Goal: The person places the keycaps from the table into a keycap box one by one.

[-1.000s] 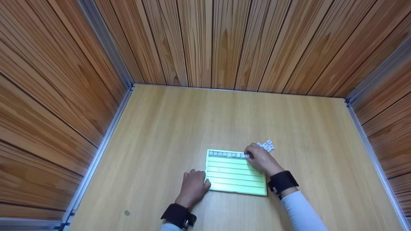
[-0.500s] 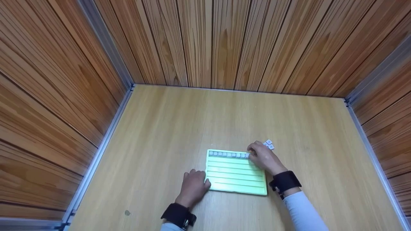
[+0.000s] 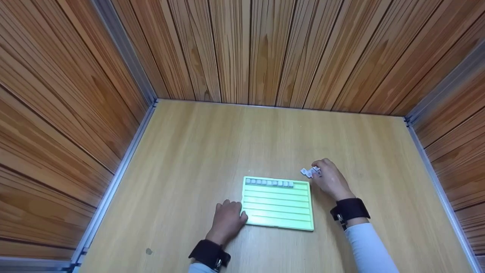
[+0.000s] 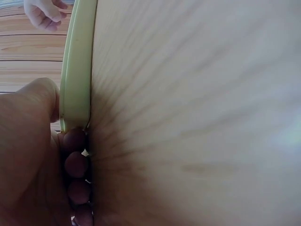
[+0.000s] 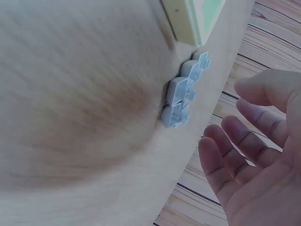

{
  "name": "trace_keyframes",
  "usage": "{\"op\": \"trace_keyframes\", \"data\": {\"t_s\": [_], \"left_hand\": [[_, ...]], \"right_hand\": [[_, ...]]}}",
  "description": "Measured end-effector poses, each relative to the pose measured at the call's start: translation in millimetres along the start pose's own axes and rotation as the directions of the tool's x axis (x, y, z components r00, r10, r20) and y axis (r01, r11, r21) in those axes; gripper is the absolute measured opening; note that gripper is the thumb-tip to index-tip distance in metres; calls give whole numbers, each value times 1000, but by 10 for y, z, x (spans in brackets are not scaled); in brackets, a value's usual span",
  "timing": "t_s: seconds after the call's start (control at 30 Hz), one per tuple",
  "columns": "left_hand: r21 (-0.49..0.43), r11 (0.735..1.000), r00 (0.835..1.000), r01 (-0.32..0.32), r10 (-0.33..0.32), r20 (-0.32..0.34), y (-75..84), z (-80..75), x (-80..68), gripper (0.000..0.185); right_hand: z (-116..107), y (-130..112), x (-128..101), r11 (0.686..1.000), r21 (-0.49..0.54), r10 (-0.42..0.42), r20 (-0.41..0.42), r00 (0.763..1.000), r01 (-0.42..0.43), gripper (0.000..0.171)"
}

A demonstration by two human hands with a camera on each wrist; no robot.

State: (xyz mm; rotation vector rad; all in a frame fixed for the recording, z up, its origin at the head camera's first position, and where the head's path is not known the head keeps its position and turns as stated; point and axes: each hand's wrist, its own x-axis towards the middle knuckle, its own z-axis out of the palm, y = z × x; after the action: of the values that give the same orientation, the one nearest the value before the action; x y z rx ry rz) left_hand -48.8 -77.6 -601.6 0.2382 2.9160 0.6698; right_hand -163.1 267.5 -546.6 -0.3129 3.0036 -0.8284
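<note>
Grey little tiles (image 5: 184, 92) are sitting loose in a small clump on the wooden table (image 3: 212, 144), just off the far right corner of the green tray (image 3: 278, 204). The right hand (image 3: 330, 178) is right over them. In the wrist view its fingers (image 5: 244, 141) are spread and relaxed, not pinching anything, and the clump lies just ahead of the fingertips with a small gap between. So the tiles sit on the tray side of that hand, a touch toward the far edge. The clump strings out roughly away from the tray corner.

The left hand (image 3: 227, 222) is way further off, at the tray's near left corner, thumb on the rim and curled fingers (image 4: 75, 165) tucked against the edge, holding it. One row of tiles (image 3: 269, 183) already fills most of the top slot.
</note>
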Motion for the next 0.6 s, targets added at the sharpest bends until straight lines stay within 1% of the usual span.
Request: {"op": "trace_keyframes", "data": {"t_s": [0.2,0.4,0.6], "left_hand": [[8,1000,1000,-2,2,0,-6,2,4,21],[-13,1000,1000,12,-12,10,-1,5,9,21],[-12,1000,1000,2,-3,-13,-3,11,7,20]], "right_hand": [[27,41,40,999,-3,35,18,999,-35,33],[37,86,104,999,-22,28,34,999,-28,35],[39,149,163,999,-26,25,47,999,-24,34]]}}
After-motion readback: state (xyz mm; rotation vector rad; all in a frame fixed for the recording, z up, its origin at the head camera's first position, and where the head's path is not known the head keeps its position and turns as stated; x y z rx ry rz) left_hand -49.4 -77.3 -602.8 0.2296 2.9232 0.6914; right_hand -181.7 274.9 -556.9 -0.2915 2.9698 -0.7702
